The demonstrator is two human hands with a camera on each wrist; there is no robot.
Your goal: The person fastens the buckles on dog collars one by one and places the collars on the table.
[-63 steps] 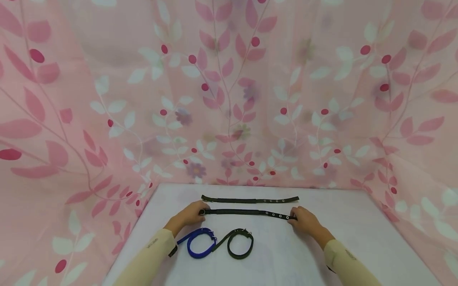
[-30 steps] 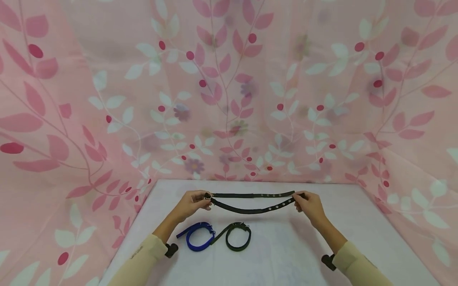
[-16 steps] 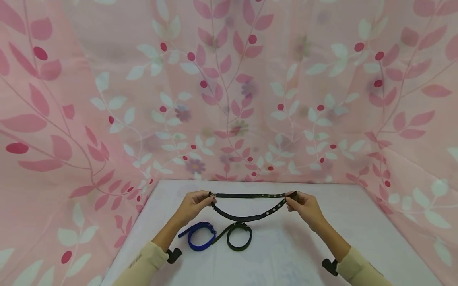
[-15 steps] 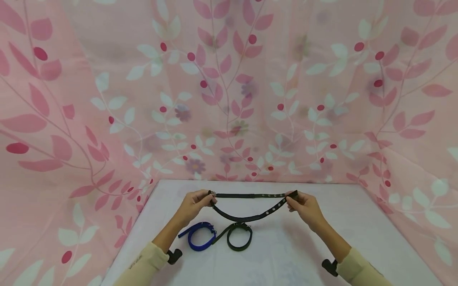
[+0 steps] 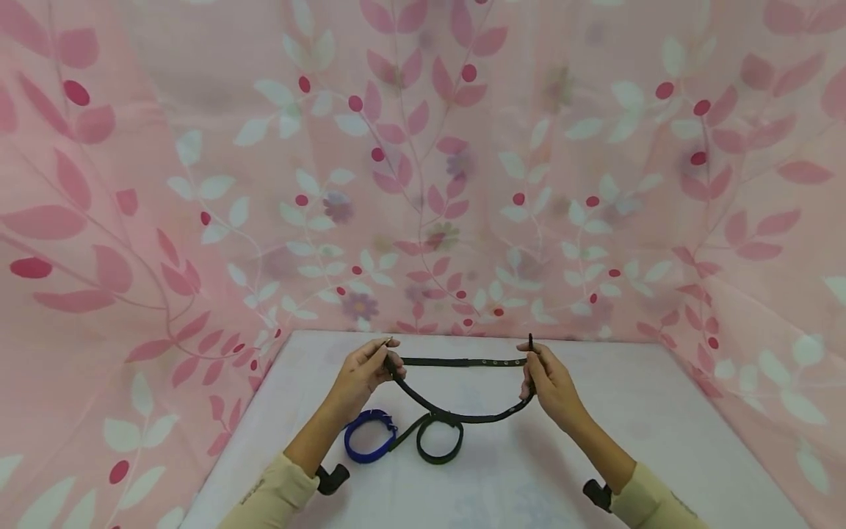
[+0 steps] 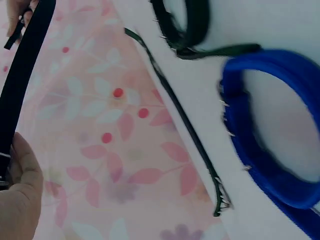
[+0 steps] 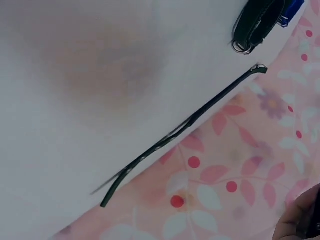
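Note:
A black collar with metal eyelets hangs in a sagging curve above the table, held at both ends. My left hand pinches its buckle end, while my right hand grips the holed end, whose tip points up. In the left wrist view the black collar runs up from the left hand toward the other hand. Only the edge of my right hand shows in the right wrist view. Behind the sagging collar, a dark green collar lies straight on the table.
Nearer the front lie a blue collar and a dark green collar, each fastened into a loop. My left forearm hides the blue one's tail. White cloth covers the table; pink floral sheets enclose its back and sides.
Both hands lifted the black collar off the table and moved closer together, so it sags deeper. Lately the hands rotated, turning the holed end upright. The other collars stayed put.

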